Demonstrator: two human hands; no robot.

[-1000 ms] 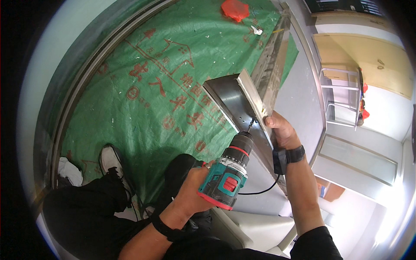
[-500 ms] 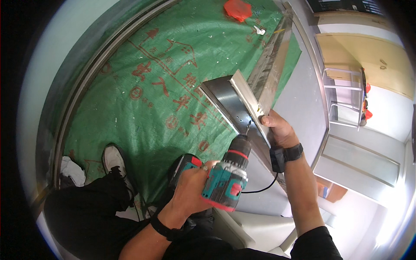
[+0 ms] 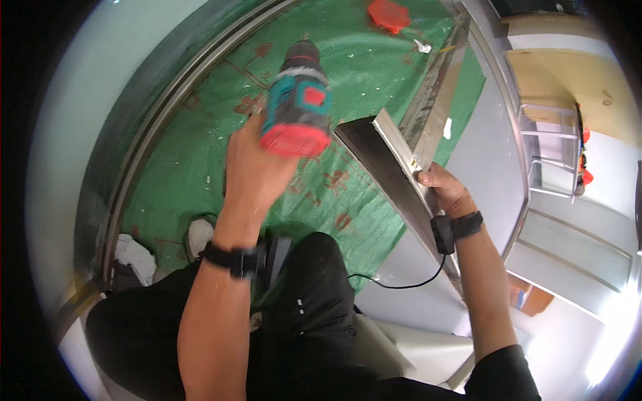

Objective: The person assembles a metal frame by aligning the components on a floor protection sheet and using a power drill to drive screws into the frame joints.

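Two things are gripped: near twelve o'clock, the left hand (image 3: 257, 164) grasps a teal-and-black drill (image 3: 297, 103), red-backed and blurred; between two and three o'clock, the right hand (image 3: 448, 192) holds a long metal channel (image 3: 390, 166), dark inside, pale-flanged.
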